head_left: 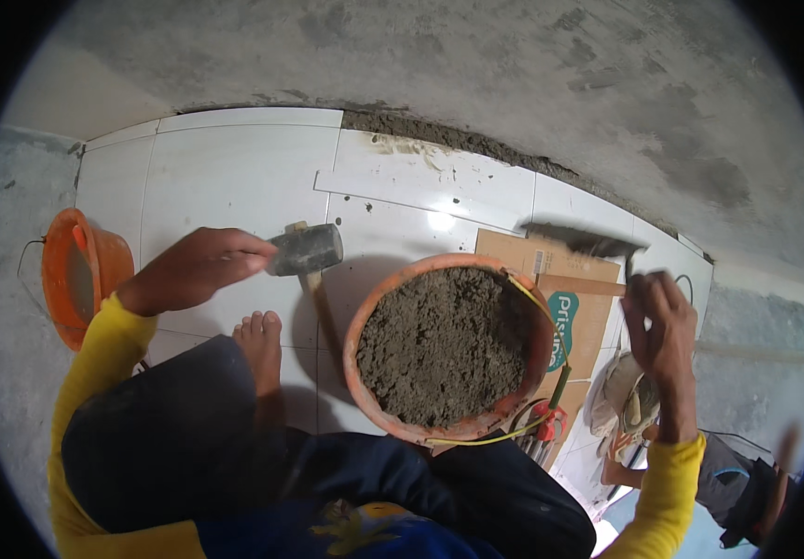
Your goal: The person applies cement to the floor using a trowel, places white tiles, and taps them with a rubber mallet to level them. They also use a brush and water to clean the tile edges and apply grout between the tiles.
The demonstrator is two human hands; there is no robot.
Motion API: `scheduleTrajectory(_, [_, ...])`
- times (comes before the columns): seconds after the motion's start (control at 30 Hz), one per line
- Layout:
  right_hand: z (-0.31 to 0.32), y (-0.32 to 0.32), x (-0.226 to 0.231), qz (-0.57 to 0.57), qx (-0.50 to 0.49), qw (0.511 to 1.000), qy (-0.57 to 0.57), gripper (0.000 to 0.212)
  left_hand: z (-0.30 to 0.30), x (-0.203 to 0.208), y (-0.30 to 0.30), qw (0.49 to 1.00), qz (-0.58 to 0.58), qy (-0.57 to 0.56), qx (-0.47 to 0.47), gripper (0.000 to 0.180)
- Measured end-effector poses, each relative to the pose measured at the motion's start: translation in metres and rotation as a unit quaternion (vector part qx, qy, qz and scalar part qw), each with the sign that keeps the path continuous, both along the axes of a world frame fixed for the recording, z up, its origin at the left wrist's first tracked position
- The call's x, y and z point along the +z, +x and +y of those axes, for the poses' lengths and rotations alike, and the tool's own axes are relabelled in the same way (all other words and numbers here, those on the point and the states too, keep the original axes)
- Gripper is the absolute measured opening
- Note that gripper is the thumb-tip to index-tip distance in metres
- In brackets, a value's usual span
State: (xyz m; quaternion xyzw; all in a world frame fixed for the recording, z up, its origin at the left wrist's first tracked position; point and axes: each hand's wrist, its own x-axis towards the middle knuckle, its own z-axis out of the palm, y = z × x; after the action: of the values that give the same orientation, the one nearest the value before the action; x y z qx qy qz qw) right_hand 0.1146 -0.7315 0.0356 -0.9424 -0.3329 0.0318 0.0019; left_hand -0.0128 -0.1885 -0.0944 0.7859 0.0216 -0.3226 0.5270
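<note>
A round orange tub (353, 373) filled with wet grey mortar (444, 345) stands in front of my legs. My right hand (663, 321) is closed around the handle of a trowel, raised to the right of the tub. The trowel's mortar-smeared blade (584, 240) points left, over the cardboard, slightly blurred. My left hand (201, 268) has its fingers stretched out toward a mallet with a black head (307, 250) and a wooden handle. The fingertips meet the end of the mallet head in the picture; whether they touch it I cannot tell.
White floor tiles (234, 168) run along a grey wall (514, 65), with a rough mortar strip (458, 138) between. An orange bucket (113, 265) stands left. Flattened cardboard (504, 250) and a red-and-metal tool (543, 427) lie right of the tub. My bare foot (259, 349) rests near the mallet.
</note>
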Motion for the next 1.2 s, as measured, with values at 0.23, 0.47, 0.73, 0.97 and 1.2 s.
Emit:
scheduleTrajectory(0.23, [0.056, -0.066, 0.015, -0.028, 0.068, 0.991, -0.108, 0.023, -0.047, -0.001, 0.012, 0.991, 0.004, -0.087, -0.103, 0.043])
scheduleTrajectory(0.47, [0.063, -0.116, 0.016, 0.001, 0.04, 0.983, -0.18, 0.028, -0.047, -0.002, 0.005, 0.986, 0.08, -0.08, -0.118, 0.045])
scheduleTrajectory(0.73, [0.062, -0.172, 0.043, 0.145, -0.215, 0.882, -0.394, 0.026, -0.076, -0.038, 0.012, 0.96, 0.055, -0.217, -0.166, 0.045])
scheduleTrajectory(0.97, [0.057, -0.168, -0.019, 0.294, -0.262, 0.91, -0.129, 0.037, -0.071, -0.046, 0.013, 0.943, 0.042, -0.29, -0.156, 0.039])
scheduleTrajectory(1.2, [0.08, -0.173, -0.077, 0.378, -0.263, 0.887, 0.025, 0.035, -0.073, -0.051, 0.021, 0.942, 0.009, -0.268, -0.201, 0.039])
